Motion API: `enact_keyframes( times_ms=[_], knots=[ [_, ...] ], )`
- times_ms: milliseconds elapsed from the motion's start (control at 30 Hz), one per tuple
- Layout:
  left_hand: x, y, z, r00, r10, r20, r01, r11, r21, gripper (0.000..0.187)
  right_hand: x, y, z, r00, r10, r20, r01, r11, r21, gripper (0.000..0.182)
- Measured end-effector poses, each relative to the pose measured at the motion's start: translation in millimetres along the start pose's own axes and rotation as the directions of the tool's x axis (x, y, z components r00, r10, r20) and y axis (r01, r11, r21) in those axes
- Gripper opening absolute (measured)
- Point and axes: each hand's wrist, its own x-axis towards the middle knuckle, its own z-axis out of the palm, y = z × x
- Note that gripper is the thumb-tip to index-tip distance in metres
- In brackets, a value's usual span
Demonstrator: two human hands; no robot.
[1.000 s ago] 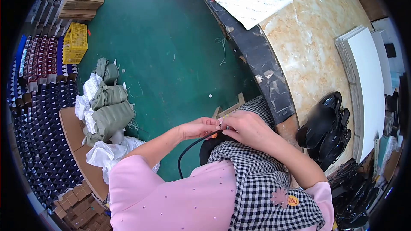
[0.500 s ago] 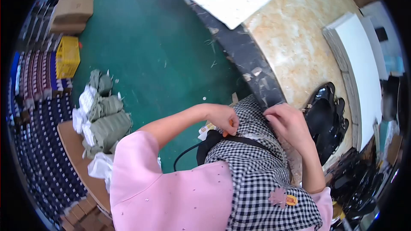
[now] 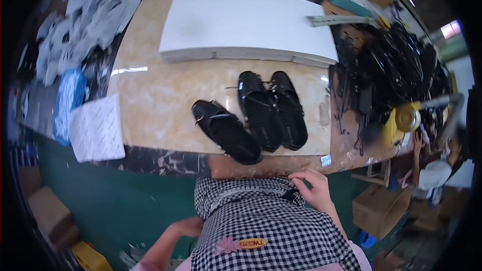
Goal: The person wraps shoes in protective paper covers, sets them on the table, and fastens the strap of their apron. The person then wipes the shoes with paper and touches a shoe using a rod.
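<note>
At the table's near edge, over the lap, the right hand (image 3: pixel 312 190) rests on a checked apron (image 3: pixel 261 221), its fingers curled and pinching the woven black-and-white cloth beside a small dark piece too blurred to name. The apron lies crumpled across the person's front, with a pink flower patch and a yellow label (image 3: pixel 253 243) sewn low on it. The left hand (image 3: pixel 188 227) sits at the apron's left side, partly hidden behind the fabric; whether its fingers are spread or closed cannot be told.

Just beyond the hands, three glossy black shoes (image 3: pixel 261 113) lie on the table (image 3: pixel 155 100), a polished slab of mottled tan stone with a dark rim. Two shoes lie side by side and touching; the third is angled to their left. Behind them is a flat white rectangular stack of boards (image 3: pixel 241 22). A white dotted sheet (image 3: pixel 95 128) overhangs the left edge. Tangled black straps (image 3: pixel 386 65) pile up on the right, near a yellow round object (image 3: pixel 406 118).
</note>
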Motion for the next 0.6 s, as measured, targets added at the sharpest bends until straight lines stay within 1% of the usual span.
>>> enact_keyframes(
  times_ms=[67, 100, 133, 167, 200, 267, 300, 367, 400, 433, 467, 500, 533, 567, 600],
  knots=[
    [-30, 62, -4, 0.994, -0.025, -0.106, 0.015, 0.996, -0.092, 0.041, -4, 10, -8, 0.996, 0.002, -0.090, -0.002, 1.000, 0.000, 0.014],
    [9, -67, 56, 0.995, -0.026, -0.101, 0.022, 0.999, -0.049, 0.041, 0, 14, -13, 0.990, -0.028, -0.141, 0.022, 0.999, -0.039, 0.014],
    [55, -173, 104, 0.908, 0.099, -0.406, -0.263, 0.891, -0.370, 0.049, 3, 18, -17, 0.980, -0.054, -0.192, 0.039, 0.996, -0.080, 0.014],
    [53, -174, 78, 0.914, 0.114, -0.390, -0.255, 0.909, -0.331, 0.049, 10, 23, -22, 0.972, -0.090, -0.218, 0.059, 0.987, -0.148, 0.019],
    [48, -168, 51, 0.932, 0.154, -0.327, -0.230, 0.950, -0.210, 0.047, 20, 27, -25, 0.961, -0.080, -0.264, 0.041, 0.988, -0.147, 0.019],
    [33, -154, 12, 0.961, 0.201, -0.191, -0.200, 0.979, 0.026, 0.044, 40, 33, -27, 0.901, -0.121, -0.416, 0.031, 0.976, -0.217, 0.023],
    [21, -135, -3, 0.970, 0.211, -0.124, -0.194, 0.972, 0.135, 0.043, 49, 40, -24, 0.891, -0.114, -0.439, 0.017, 0.976, -0.217, 0.023],
    [-11, -85, -21, 0.978, 0.210, -0.006, -0.197, 0.926, 0.322, 0.040, 67, 59, -14, 0.921, 0.156, -0.358, -0.156, 0.987, 0.030, 0.032],
    [-44, 3, -57, 0.977, 0.212, -0.007, -0.198, 0.923, 0.330, 0.040, 75, 65, -9, 0.919, 0.152, -0.365, -0.151, 0.988, 0.031, 0.032],
    [-59, 128, -92, 0.944, 0.097, -0.315, 0.156, 0.710, 0.686, 0.026, 83, 69, -5, 0.945, 0.096, -0.313, -0.104, 0.994, -0.009, 0.034],
    [-58, 151, -120, 0.885, 0.113, -0.452, 0.108, 0.895, 0.433, 0.034, 88, 73, -2, 0.964, 0.042, -0.261, -0.056, 0.997, -0.045, 0.036],
    [-56, 176, -138, 0.816, -0.065, -0.575, 0.125, 0.990, 0.065, 0.039, 89, 75, 0, 0.958, 0.059, -0.282, -0.073, 0.997, -0.037, 0.036],
    [-45, 191, -156, 0.780, -0.109, -0.616, 0.091, 0.994, -0.061, 0.041, 91, 75, 0, 0.953, 0.043, -0.298, -0.056, 0.998, -0.035, 0.036],
    [-26, 200, -168, 0.727, -0.066, -0.684, 0.083, 0.997, -0.008, 0.043, 90, 76, -2, 0.962, 0.079, -0.262, -0.079, 0.997, 0.009, 0.037],
    [-8, 208, -175, 0.720, -0.054, -0.692, 0.078, 0.997, 0.003, 0.043, 88, 77, -5, 0.969, 0.115, -0.220, -0.107, 0.993, 0.048, 0.038]
  ],
)
